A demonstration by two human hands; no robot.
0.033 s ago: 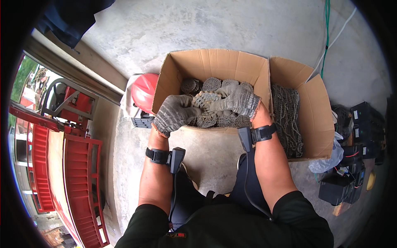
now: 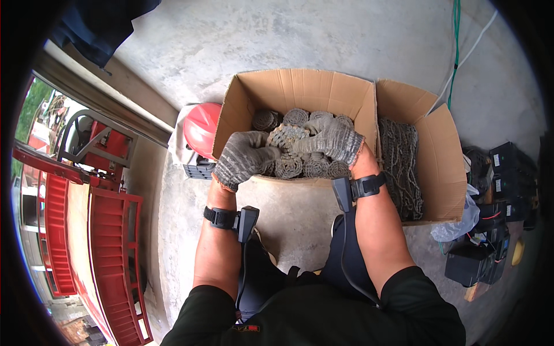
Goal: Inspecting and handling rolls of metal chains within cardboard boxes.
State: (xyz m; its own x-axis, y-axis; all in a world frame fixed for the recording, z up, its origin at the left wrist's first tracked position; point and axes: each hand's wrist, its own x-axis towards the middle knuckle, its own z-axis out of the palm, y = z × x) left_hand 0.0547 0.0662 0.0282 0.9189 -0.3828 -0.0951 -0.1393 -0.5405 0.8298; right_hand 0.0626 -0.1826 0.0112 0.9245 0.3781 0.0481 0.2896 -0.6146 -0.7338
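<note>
Above the open cardboard box (image 2: 306, 86), a rolled-up metal chain (image 2: 287, 137) is held between both of my hands, with a rusty tint on its links. My left hand (image 2: 245, 157), in a grey knit glove, is closed on the roll's left side. On its right side, my right hand (image 2: 336, 141), gloved the same way, grips it with bent fingers. Several other dark chain rolls stand on end in the box, such as one roll (image 2: 288, 168) at the near side and another roll (image 2: 266, 120) at the far left. Fingertips of both hands are partly hidden.
Against the right side stands a second cardboard box (image 2: 441, 167) with loose lengths of chain (image 2: 398, 167). A red helmet (image 2: 201, 130) sits left of the first box. Black batteries (image 2: 470, 262) and a plastic bag (image 2: 459, 222) lie far right; a red vehicle (image 2: 112, 248) is at left.
</note>
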